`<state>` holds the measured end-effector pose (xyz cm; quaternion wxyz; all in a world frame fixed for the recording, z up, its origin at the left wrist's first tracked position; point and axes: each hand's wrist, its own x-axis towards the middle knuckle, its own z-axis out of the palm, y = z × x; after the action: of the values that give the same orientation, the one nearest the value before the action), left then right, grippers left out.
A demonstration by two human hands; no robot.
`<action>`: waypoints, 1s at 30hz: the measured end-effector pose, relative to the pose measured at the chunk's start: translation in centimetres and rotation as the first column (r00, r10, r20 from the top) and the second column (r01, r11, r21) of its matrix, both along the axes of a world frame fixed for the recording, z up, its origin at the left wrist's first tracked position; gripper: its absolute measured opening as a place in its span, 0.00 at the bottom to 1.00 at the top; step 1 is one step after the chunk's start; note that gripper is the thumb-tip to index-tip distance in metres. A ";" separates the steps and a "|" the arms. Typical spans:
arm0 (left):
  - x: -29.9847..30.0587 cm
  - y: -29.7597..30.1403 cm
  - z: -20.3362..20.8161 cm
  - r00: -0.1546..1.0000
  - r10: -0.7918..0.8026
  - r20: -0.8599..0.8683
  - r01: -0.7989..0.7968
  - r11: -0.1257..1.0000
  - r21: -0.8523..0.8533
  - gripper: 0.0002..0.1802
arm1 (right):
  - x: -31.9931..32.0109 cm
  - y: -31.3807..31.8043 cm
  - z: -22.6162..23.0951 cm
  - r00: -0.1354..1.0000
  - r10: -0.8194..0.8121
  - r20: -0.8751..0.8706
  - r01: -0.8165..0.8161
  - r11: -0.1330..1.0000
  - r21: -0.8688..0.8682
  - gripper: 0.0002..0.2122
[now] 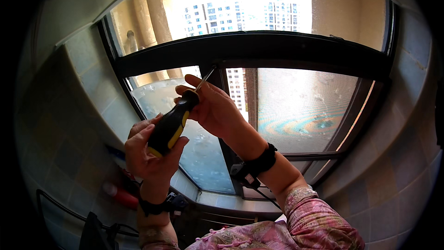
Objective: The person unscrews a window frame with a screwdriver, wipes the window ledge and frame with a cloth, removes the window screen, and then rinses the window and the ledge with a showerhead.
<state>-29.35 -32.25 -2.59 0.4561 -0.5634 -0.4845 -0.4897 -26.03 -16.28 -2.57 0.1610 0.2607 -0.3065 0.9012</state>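
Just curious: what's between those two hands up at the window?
In the head view, the black-and-yellow screwdriver spans them: left hand grips its handle, right hand pinches near the metal shaft.

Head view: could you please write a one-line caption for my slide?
Left hand grips a black-and-yellow screwdriver, right hand steadies its shaft, tip at the dark window frame.

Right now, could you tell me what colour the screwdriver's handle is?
The screwdriver handle is black with yellow inlays, seen best in the head view.
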 end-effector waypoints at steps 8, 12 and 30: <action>0.9 0.1 0.4 0.991 -0.133 -0.002 0.133 0.991 -0.014 0.30 | -0.1 0.1 -0.2 1.000 0.007 0.026 -0.006 1.000 -0.027 0.08; 1.1 -0.5 1.7 0.988 -0.012 -0.154 -0.012 0.988 -0.152 0.25 | -0.4 0.2 -0.3 1.000 -0.019 0.019 0.020 0.999 -0.041 0.09; 0.0 -0.1 1.0 0.989 -0.145 -0.018 0.141 0.980 -0.143 0.26 | 0.0 0.5 0.3 0.999 -0.029 0.045 0.031 0.999 -0.040 0.09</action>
<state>-29.40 -32.33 -1.56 0.3855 -0.6343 -0.4697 -0.4779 -26.01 -15.83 -2.28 0.1730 0.2328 -0.2955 0.9102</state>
